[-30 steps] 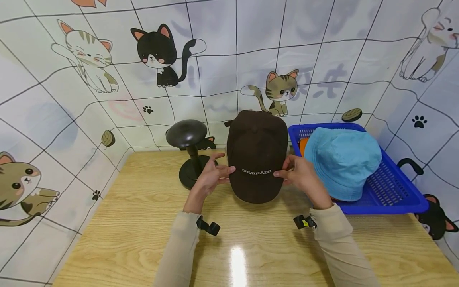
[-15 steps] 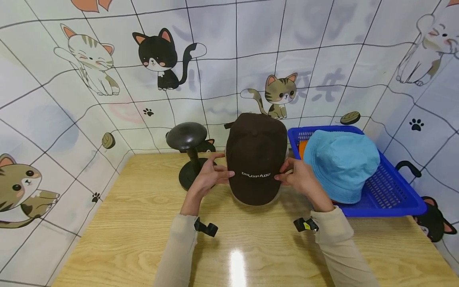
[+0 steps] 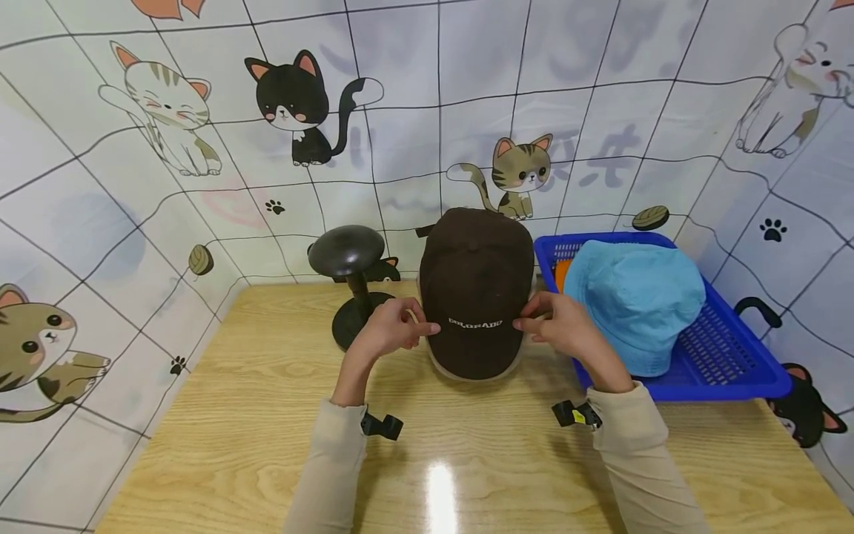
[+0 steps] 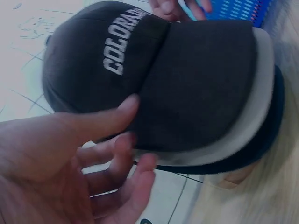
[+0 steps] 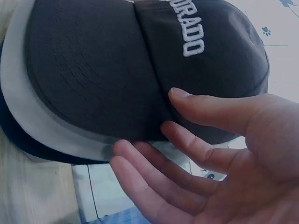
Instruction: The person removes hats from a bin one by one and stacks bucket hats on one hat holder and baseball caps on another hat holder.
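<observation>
A dark brown baseball cap (image 3: 477, 274) with white COLORADO lettering sits on top of a stack. Beneath its brim show the edges of a light grey cap (image 4: 265, 70) and a dark blue cap (image 4: 279, 100). My left hand (image 3: 395, 326) is at the brown cap's left side, thumb tip at the seam where brim meets crown, fingers loosely bent by the brim edge. On the opposite side my right hand (image 3: 559, 322) has its thumb tip at the same seam. Its relaxed fingertips lie along the brim edge, and a gap separates thumb from index finger.
Left of the caps stands a black hat stand (image 3: 347, 252) with a round base. At the right a blue plastic basket (image 3: 734, 363) holds a light blue bucket hat (image 3: 637, 304) and something orange (image 3: 563, 272). A wall (image 3: 427, 111) printed with cats backs the wooden table (image 3: 267, 415).
The brown cap's brim has shifted back slightly, baring the light brim beneath. My left fingers, earlier spread along the cap's side, have drawn in. The right hand has barely moved.
</observation>
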Available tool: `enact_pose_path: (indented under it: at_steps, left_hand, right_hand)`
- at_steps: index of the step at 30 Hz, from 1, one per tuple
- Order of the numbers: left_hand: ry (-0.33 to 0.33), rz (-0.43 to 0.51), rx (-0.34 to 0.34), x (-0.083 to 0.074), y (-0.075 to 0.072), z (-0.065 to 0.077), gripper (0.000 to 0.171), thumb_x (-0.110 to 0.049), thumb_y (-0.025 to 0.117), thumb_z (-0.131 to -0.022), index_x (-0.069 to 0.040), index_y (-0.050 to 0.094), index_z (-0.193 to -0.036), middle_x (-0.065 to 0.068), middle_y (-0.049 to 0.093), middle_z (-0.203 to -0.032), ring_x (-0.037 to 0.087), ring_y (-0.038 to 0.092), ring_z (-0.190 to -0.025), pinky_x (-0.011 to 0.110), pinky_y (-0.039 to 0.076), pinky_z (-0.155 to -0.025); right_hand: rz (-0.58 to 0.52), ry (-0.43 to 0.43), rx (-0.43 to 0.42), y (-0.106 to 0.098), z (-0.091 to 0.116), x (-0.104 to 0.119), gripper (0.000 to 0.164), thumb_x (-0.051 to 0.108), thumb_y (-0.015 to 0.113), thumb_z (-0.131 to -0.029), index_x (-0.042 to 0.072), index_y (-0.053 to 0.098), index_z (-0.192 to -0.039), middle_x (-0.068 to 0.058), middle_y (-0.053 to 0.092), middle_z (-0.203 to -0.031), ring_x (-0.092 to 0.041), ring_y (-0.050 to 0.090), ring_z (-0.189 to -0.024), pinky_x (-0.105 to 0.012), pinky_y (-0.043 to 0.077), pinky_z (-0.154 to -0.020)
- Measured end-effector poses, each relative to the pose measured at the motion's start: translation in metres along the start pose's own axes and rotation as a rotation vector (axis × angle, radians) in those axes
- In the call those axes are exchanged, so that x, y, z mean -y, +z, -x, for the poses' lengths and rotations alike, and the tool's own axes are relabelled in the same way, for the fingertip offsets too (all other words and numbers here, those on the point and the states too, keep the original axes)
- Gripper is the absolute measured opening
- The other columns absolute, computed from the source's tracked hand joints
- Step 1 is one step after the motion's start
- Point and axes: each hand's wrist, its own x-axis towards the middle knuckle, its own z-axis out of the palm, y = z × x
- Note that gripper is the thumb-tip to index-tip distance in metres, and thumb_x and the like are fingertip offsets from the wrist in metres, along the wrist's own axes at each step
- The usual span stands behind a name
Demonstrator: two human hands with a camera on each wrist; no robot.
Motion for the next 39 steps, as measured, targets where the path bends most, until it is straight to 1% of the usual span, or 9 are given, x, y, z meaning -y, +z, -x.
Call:
enact_pose_path:
  at_steps: [3, 9, 13, 17, 23, 28, 31, 35, 39]
  left_hand:
    - [0.038, -0.029, 0.090, -0.004, -0.003, 0.003, 0.025, -0.033, 0.080, -0.091, -0.012, 0.068, -0.087, 0.007, 0.068, -0.067, 0.033, 0.070, -0.073, 0.041, 0.059, -0.071]
    - [0.097, 0.032, 0.253, -0.010, -0.001, 0.006, 0.026, -0.031, 0.079, -0.093, -0.009, 0.067, -0.088, 0.006, 0.068, -0.070, 0.018, 0.067, -0.069, 0.031, 0.059, -0.072]
    - [0.132, 0.059, 0.349, -0.015, 0.002, 0.007, 0.023, -0.029, 0.078, -0.094, -0.009, 0.067, -0.091, 0.010, 0.069, -0.072, 0.021, 0.071, -0.070, 0.032, 0.061, -0.074]
    - [0.172, 0.095, 0.391, -0.019, 0.006, 0.007, 0.020, -0.026, 0.076, -0.095, -0.008, 0.067, -0.097, 0.011, 0.069, -0.076, 0.030, 0.072, -0.075, 0.038, 0.062, -0.077]
    - [0.200, 0.110, 0.419, -0.026, 0.012, 0.011, 0.024, -0.025, 0.072, -0.098, -0.002, 0.069, -0.097, 0.005, 0.068, -0.072, 0.023, 0.069, -0.070, 0.054, 0.060, -0.083]
    - [0.251, 0.134, 0.500, -0.036, 0.022, 0.013, 0.024, -0.023, 0.067, -0.102, 0.001, 0.072, -0.104, 0.006, 0.068, -0.074, 0.045, 0.067, -0.082, 0.058, 0.059, -0.084]
    - [0.274, 0.165, 0.524, -0.044, 0.032, 0.013, 0.023, -0.022, 0.064, -0.103, -0.002, 0.071, -0.113, 0.008, 0.072, -0.083, 0.045, 0.069, -0.088, 0.054, 0.061, -0.084]
    - [0.309, 0.189, 0.586, -0.056, 0.053, 0.009, 0.029, -0.022, 0.062, -0.105, -0.003, 0.065, -0.127, 0.015, 0.072, -0.097, 0.034, 0.069, -0.088, 0.044, 0.062, -0.079]
    - [0.304, 0.241, 0.642, -0.068, 0.078, 0.005, 0.033, -0.020, 0.062, -0.104, -0.009, 0.059, -0.135, 0.020, 0.069, -0.109, 0.030, 0.071, -0.093, 0.048, 0.062, -0.082]
  right_hand:
    - [0.004, -0.008, -0.005, -0.005, 0.002, -0.001, 0.028, 0.020, 0.075, -0.094, -0.002, 0.068, -0.110, -0.019, 0.071, -0.107, -0.016, 0.071, -0.079, -0.031, 0.059, -0.068]
    - [0.023, -0.008, -0.042, -0.022, 0.009, -0.002, 0.034, 0.026, 0.071, -0.099, -0.002, 0.068, -0.116, -0.021, 0.074, -0.109, -0.019, 0.073, -0.083, -0.030, 0.060, -0.073]
    - [0.038, 0.001, -0.070, -0.039, 0.016, -0.006, 0.038, 0.030, 0.068, -0.101, -0.003, 0.066, -0.122, -0.023, 0.072, -0.114, -0.020, 0.074, -0.087, -0.026, 0.061, -0.075]
    - [0.111, -0.011, -0.092, -0.058, 0.023, -0.015, 0.043, 0.035, 0.064, -0.103, 0.000, 0.064, -0.127, -0.023, 0.070, -0.119, -0.017, 0.073, -0.086, -0.027, 0.059, -0.074]
    - [0.120, -0.021, -0.133, -0.084, 0.035, -0.030, 0.048, 0.038, 0.061, -0.105, -0.002, 0.062, -0.131, -0.025, 0.067, -0.123, -0.004, 0.070, -0.082, -0.026, 0.060, -0.074]
    - [0.109, -0.004, -0.257, -0.101, 0.046, -0.041, 0.045, 0.037, 0.063, -0.104, 0.000, 0.064, -0.129, 0.013, 0.070, -0.100, 0.005, 0.067, -0.076, -0.020, 0.057, -0.070]
    - [0.116, 0.010, -0.319, -0.108, 0.049, -0.043, 0.044, 0.039, 0.064, -0.102, 0.002, 0.066, -0.126, 0.030, 0.061, -0.090, 0.009, 0.065, -0.074, -0.018, 0.056, -0.067]
    - [0.205, 0.022, -0.315, -0.115, 0.050, -0.045, 0.043, 0.039, 0.065, -0.102, 0.002, 0.068, -0.124, 0.003, 0.073, -0.103, 0.007, 0.065, -0.076, -0.018, 0.054, -0.065]
    - [0.383, 0.018, -0.205, -0.127, 0.045, -0.046, 0.045, 0.038, 0.064, -0.103, 0.000, 0.065, -0.127, -0.029, 0.068, -0.124, -0.031, 0.074, -0.095, -0.038, 0.058, -0.072]
